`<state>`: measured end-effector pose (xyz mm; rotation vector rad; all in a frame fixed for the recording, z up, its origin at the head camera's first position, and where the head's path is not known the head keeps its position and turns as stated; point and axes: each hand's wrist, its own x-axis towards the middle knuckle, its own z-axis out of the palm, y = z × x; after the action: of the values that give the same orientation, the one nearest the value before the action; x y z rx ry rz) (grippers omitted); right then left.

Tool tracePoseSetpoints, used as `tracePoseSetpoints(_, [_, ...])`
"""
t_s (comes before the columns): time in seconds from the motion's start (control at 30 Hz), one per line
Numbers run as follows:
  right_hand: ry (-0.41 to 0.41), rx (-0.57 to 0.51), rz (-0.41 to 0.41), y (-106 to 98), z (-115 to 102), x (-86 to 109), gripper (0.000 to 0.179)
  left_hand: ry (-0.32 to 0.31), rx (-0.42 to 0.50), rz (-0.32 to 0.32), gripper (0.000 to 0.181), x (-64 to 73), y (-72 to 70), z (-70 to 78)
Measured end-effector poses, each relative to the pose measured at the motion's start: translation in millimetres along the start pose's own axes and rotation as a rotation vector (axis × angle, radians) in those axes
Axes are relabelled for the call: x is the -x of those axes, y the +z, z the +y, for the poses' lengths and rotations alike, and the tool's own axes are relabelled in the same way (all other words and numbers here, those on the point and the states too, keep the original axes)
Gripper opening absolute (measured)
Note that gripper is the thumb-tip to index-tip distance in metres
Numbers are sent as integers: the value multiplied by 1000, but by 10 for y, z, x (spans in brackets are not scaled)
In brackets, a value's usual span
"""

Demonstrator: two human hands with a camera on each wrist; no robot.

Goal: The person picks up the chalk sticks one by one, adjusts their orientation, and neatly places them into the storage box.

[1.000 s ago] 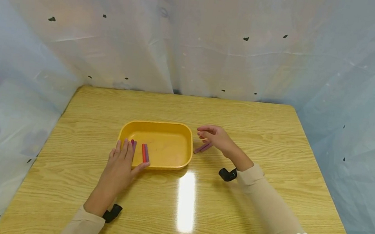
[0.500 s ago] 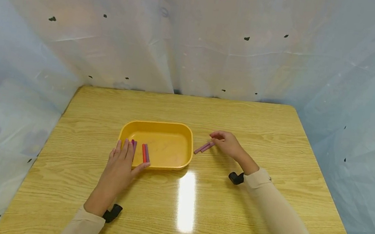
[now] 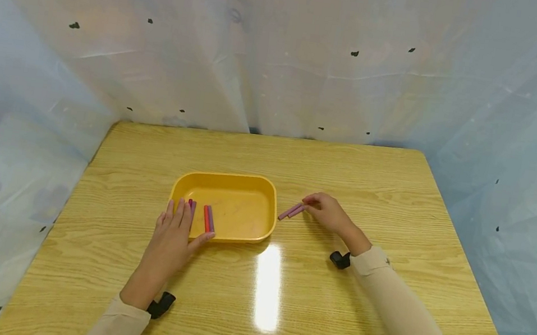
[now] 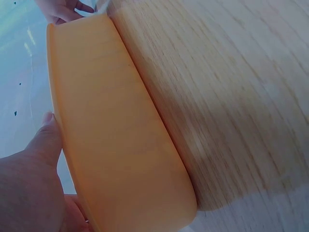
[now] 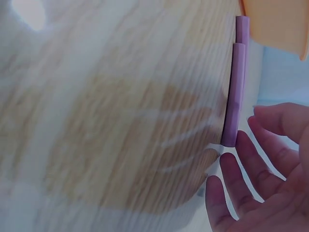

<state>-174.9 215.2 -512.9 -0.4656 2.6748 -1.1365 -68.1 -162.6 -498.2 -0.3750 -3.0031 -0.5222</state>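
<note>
In the head view a yellow tray point(image 3: 243, 206) sits on the wooden table. My left hand point(image 3: 169, 240) rests on its front left corner, fingers straight over the rim and thumb along the front edge. Inside lie a red stick point(image 3: 206, 219) and a purple stick point(image 3: 211, 219) side by side; further sticks are partly covered by the left fingers. Right of the tray, two purple sticks point(image 5: 233, 96) lie lengthwise together on the table. My right hand point(image 5: 263, 179) is at their far end, fingers loosely bent and nothing held between thumb and fingers.
The wooden table point(image 3: 373, 181) extends around the tray on all sides. Pale plastic sheeting point(image 3: 280, 78) hangs behind it and at both sides. A bright light reflection lies on the tabletop in front of the tray.
My right hand has moved right and slightly toward me, from near the tray's right rim to the far end of the two purple sticks. The left hand and tray stay in place.
</note>
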Motion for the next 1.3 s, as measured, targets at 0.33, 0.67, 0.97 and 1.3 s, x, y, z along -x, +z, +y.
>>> tracePoseSetpoints(0.33, [-53,83,-19,11,38,50,18,14,-15,22,93,-9,18,-7])
tracePoseSetpoints(0.67, [-102,184,-61,72,-37,67,14,14,1,21,92,-5,-1,1])
tracePoseSetpoints(0.97, [-110,146,-117,155,-79,87,12,-11,18,0,93,-3,-1,7])
tracePoseSetpoints(1.3, [-150,95,-145,203,-139,67,6,-13,26,0,92,-1,1,13])
